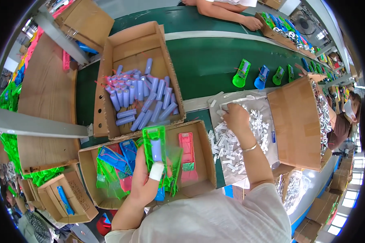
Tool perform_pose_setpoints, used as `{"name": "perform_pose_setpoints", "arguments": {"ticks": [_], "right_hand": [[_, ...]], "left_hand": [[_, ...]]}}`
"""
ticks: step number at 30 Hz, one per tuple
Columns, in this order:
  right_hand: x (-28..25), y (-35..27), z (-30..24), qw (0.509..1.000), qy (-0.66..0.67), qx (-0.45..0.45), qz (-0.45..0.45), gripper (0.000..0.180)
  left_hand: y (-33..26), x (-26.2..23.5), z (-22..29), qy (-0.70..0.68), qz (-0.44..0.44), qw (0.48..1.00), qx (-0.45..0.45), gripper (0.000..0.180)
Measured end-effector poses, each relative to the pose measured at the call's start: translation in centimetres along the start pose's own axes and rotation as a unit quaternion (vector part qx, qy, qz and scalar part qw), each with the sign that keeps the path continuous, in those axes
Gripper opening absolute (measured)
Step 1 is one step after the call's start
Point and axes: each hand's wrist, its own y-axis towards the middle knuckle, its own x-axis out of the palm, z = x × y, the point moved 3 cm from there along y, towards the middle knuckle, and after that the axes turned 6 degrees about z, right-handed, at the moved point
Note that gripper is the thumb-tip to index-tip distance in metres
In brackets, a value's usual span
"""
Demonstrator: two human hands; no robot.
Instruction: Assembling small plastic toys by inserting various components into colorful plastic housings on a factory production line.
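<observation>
Holding a green casing, left hand at seven o'clock; right hand, grip unclear, apparently selecting white pieces at three o'clock, next needing a precise pinch.

- Green plastic casing in the left hand, hollow side up
- Lavender cylindrical battery cell, lengthwise inside the casing
- Small white plastic pieces, many, loosely strewn beneath the right hand
</observation>
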Motion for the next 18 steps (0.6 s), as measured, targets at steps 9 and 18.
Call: {"name": "perform_pose_setpoints", "arguments": {"ticks": [9,18], "right_hand": [[-6.3,-5.9,-8.3,0.893,0.368,-0.256,0.040,0.007],[-5.4,-8.5,-11.0,0.786,0.578,-0.107,-0.190,0.012]], "left_hand": [[-0.1,0.2,-0.2,0.053,-0.049,0.996,-0.053,0.052],[0.1,1.0,0.1,0.172,-0.074,0.982,0.010,0.060]]}}
